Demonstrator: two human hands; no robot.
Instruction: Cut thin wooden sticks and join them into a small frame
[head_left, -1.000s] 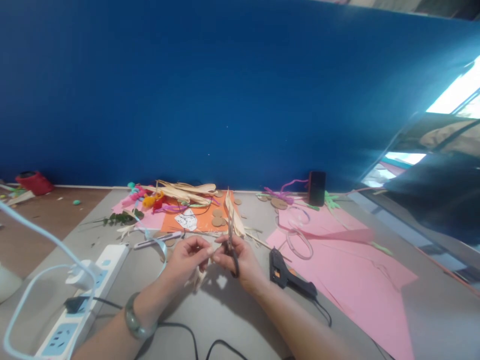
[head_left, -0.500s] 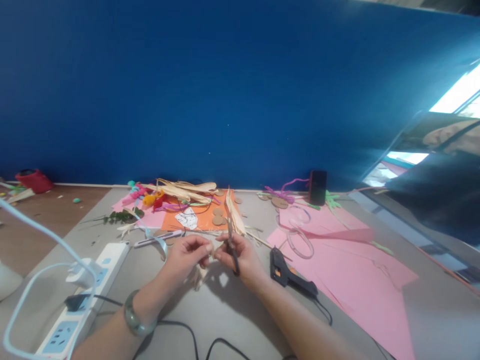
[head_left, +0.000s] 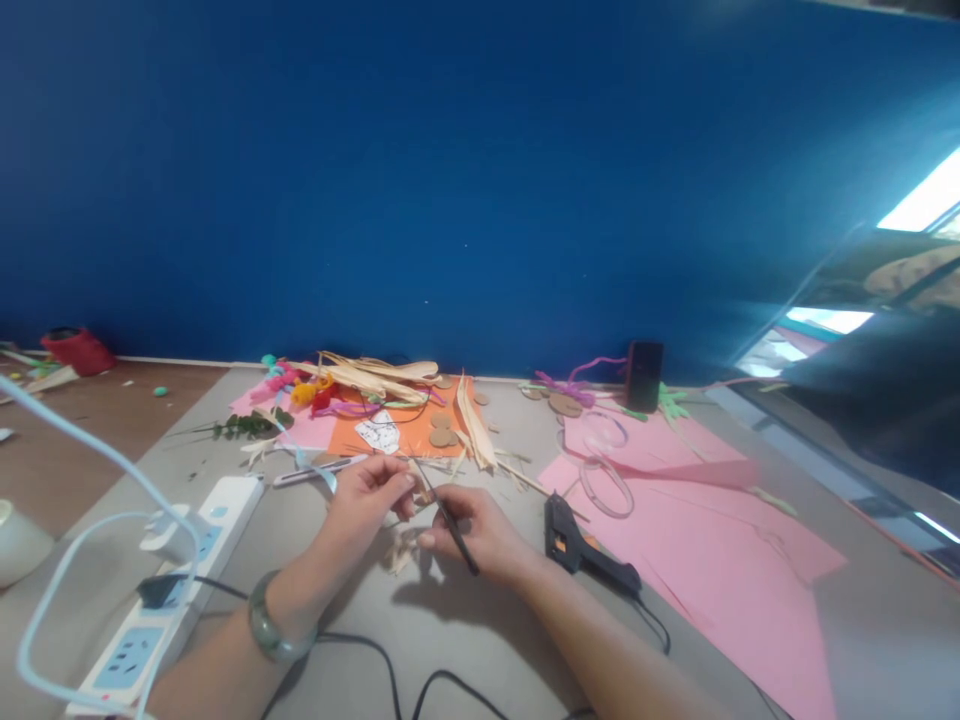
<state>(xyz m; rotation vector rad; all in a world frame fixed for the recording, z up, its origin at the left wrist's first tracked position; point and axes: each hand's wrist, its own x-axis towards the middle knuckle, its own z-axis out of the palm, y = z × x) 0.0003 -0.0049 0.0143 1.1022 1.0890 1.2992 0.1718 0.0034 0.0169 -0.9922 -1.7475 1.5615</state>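
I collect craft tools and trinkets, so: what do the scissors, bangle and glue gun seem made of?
Scissors: probably metal, being slim and dark grey, though blur leaves the finish open.
Bangle: perhaps polished stone or glass, from its grey-green, glossy look.
Glue gun: likely moulded plastic, given its chunky black body.
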